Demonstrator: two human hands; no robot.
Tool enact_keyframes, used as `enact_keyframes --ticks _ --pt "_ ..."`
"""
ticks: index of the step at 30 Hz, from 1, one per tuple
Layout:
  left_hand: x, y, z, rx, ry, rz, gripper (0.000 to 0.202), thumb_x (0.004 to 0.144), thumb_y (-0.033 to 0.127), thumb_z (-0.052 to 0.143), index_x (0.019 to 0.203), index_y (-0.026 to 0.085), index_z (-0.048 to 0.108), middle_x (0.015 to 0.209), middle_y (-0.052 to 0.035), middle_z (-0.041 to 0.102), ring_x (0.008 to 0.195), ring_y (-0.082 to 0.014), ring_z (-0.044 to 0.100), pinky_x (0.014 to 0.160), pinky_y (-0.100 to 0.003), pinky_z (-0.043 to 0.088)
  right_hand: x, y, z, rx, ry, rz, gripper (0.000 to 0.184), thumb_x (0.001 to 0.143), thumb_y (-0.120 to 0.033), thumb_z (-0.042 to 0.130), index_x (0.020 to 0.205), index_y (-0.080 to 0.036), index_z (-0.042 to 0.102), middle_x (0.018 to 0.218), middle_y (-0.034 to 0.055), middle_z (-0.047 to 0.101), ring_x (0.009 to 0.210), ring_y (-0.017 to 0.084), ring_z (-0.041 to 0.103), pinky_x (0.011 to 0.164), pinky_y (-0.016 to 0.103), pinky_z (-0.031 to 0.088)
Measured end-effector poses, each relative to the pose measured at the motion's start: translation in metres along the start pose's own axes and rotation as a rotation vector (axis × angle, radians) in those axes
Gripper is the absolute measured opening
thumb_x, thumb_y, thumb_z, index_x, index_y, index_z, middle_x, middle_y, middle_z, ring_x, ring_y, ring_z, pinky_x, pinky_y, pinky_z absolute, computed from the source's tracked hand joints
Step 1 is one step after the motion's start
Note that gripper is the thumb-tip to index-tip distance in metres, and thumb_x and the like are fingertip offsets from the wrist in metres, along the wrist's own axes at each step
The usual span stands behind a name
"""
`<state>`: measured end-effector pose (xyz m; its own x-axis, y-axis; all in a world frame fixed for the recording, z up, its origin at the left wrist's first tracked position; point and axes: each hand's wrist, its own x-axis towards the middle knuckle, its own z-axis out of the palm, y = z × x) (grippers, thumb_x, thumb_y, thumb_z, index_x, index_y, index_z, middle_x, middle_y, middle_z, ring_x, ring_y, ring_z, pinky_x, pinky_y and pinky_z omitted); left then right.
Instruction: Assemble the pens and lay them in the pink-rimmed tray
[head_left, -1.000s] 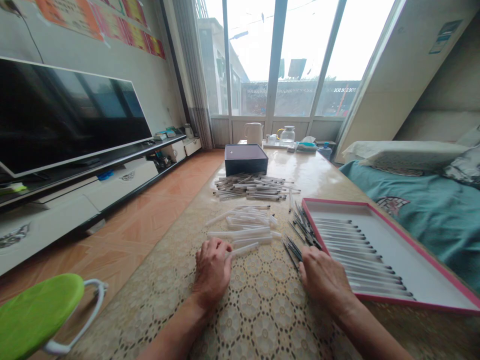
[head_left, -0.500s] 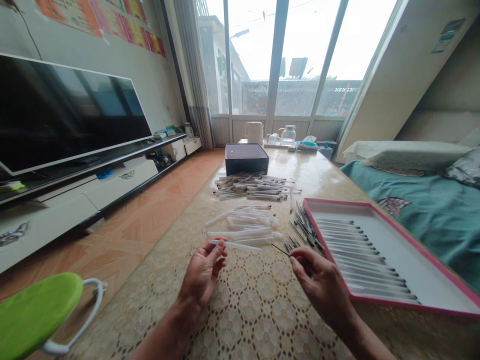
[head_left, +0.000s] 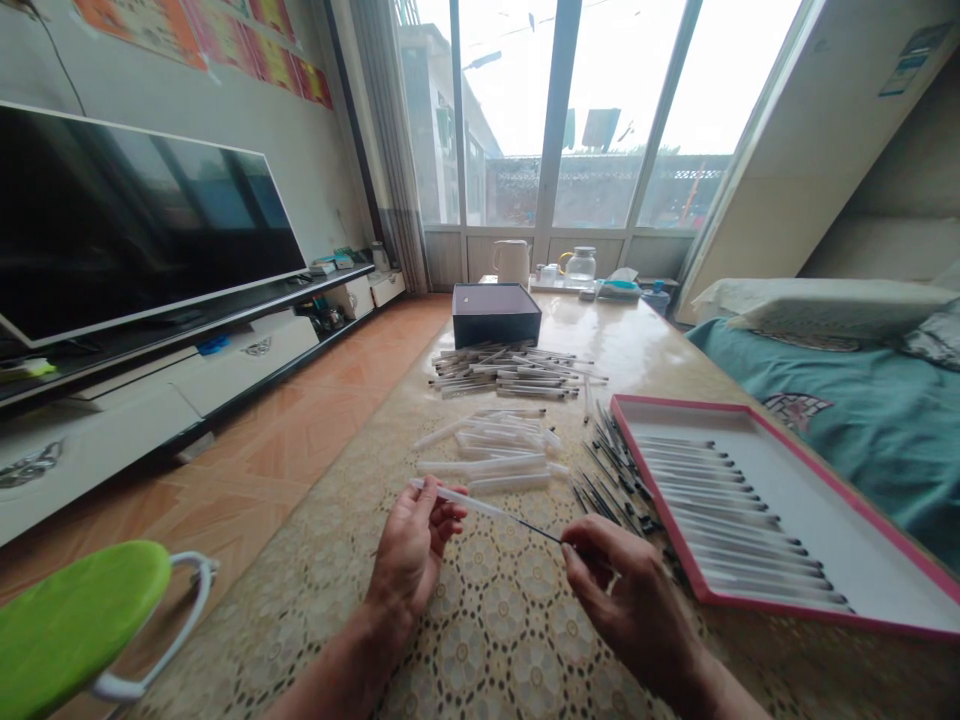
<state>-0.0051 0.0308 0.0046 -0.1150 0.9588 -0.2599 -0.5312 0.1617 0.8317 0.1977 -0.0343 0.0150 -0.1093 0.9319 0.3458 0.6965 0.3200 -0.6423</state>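
My left hand (head_left: 415, 545) pinches a clear plastic tube (head_left: 465, 501) above the lace tablecloth (head_left: 510, 630). My right hand (head_left: 619, 590) pinches a thin dark refill (head_left: 538, 530), and its tip sits in the open end of the tube. Just beyond my hands lie a loose pile of clear tubes (head_left: 495, 450) and a heap of dark refills (head_left: 611, 470). A pink-rimmed white tray (head_left: 825, 520) to the right holds several finished pens in a row.
Further along the table lie a pile of pens (head_left: 510, 372), a dark box (head_left: 495, 315), a kettle (head_left: 512, 262) and a glass jug (head_left: 580, 268). A green stool (head_left: 75, 625) stands at lower left, a television (head_left: 135, 230) on the left, a teal sofa (head_left: 862, 400) on the right.
Both hands rose from the table, the left with a clear tube and the right with a dark refill. They moved together, and the refill tip now enters the tube.
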Motion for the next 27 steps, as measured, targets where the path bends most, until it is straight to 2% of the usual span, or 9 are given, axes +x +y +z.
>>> enact_keyframes --ticks 7,10,12,14,18,20,22,24,27 --pt "-0.003 -0.001 0.004 -0.002 0.004 0.000 0.008 0.085 0.015 0.048 0.078 0.014 0.050 0.071 -0.0051 0.068 0.049 -0.0076 0.060 0.044 -0.015 0.050 0.000 0.001 0.002 0.045 -0.010 -0.004 0.015 0.083 -0.023 0.046 0.073 -0.019 0.056 0.063 -0.0014 0.051 0.054 0.011 0.048 0.052 0.021 0.037" --pt "-0.004 -0.003 0.005 -0.004 -0.046 -0.040 0.006 0.085 0.014 0.049 0.079 0.015 0.050 0.073 -0.0064 0.069 0.050 -0.0079 0.061 0.046 -0.016 0.050 0.000 0.003 0.005 0.058 -0.008 -0.004 0.016 0.085 -0.027 0.046 0.081 -0.019 0.059 0.060 -0.0023 0.050 0.050 0.010 0.045 0.049 0.021 0.034" --pt "-0.007 -0.005 0.006 -0.019 -0.132 -0.087 0.003 0.082 0.016 0.054 0.081 0.014 0.053 0.077 -0.0071 0.070 0.053 -0.0088 0.063 0.047 -0.016 0.051 -0.001 0.002 0.006 0.041 -0.005 0.013 0.018 0.086 -0.032 0.047 0.088 -0.019 0.059 0.052 -0.0056 0.043 0.045 0.010 0.039 0.047 0.021 0.029" --pt "-0.012 -0.008 0.008 -0.030 -0.271 -0.159 0.007 0.080 0.020 0.060 0.082 0.013 0.057 0.081 -0.0081 0.070 0.059 -0.0105 0.064 0.051 -0.018 0.052 -0.002 0.000 0.006 0.061 -0.018 0.045 0.021 0.087 -0.036 0.044 0.092 -0.019 0.056 0.049 -0.0082 0.034 0.043 0.010 0.035 0.045 0.022 0.025" --pt "-0.023 -0.015 0.012 0.031 -0.586 -0.338 0.017 0.075 0.023 0.065 0.085 0.009 0.065 0.077 -0.0102 0.070 0.068 -0.0159 0.067 0.061 -0.023 0.053 -0.005 -0.005 0.004 0.195 -0.083 0.053 0.026 0.088 -0.041 0.039 0.099 -0.019 0.049 0.054 -0.0080 0.035 0.046 0.010 0.039 0.048 0.022 0.028" --pt "-0.025 -0.016 0.013 0.045 -0.632 -0.380 0.018 0.074 0.022 0.066 0.086 0.008 0.066 0.071 -0.0104 0.070 0.068 -0.0172 0.067 0.062 -0.024 0.053 -0.005 -0.002 0.002 0.269 -0.092 0.047 0.032 0.089 -0.045 0.034 0.103 -0.019 0.048 0.056 -0.0070 0.037 0.049 0.011 0.041 0.050 0.022 0.031" --pt "-0.023 -0.016 0.011 -0.009 -0.567 -0.393 0.015 0.075 0.021 0.065 0.083 0.009 0.066 0.070 -0.0099 0.070 0.066 -0.0166 0.068 0.061 -0.023 0.053 -0.003 0.004 -0.001 0.352 -0.048 0.097 0.039 0.092 -0.046 0.023 0.102 -0.019 0.049 0.057 -0.0056 0.040 0.050 0.012 0.042 0.049 0.023 0.034" --pt "-0.019 -0.015 0.008 -0.114 -0.425 -0.397 0.011 0.078 0.020 0.062 0.081 0.010 0.065 0.071 -0.0083 0.070 0.066 -0.0146 0.068 0.060 -0.020 0.053 0.002 0.012 -0.007 0.355 0.020 0.188 0.043 0.093 -0.045 0.019 0.095 -0.018 0.053 0.055 -0.0046 0.042 0.048 0.012 0.043 0.047 0.022 0.035" --pt "-0.013 -0.012 0.006 -0.248 -0.236 -0.401 0.009 0.083 0.016 0.055 0.080 0.012 0.062 0.070 -0.0055 0.070 0.064 -0.0119 0.068 0.059 -0.018 0.054 0.017 0.022 -0.019 0.153 -0.015 0.266 0.034 0.089 -0.043 0.036 0.076 -0.018 0.055 0.055 -0.0030 0.048 0.050 0.012 0.047 0.047 0.022 0.035"
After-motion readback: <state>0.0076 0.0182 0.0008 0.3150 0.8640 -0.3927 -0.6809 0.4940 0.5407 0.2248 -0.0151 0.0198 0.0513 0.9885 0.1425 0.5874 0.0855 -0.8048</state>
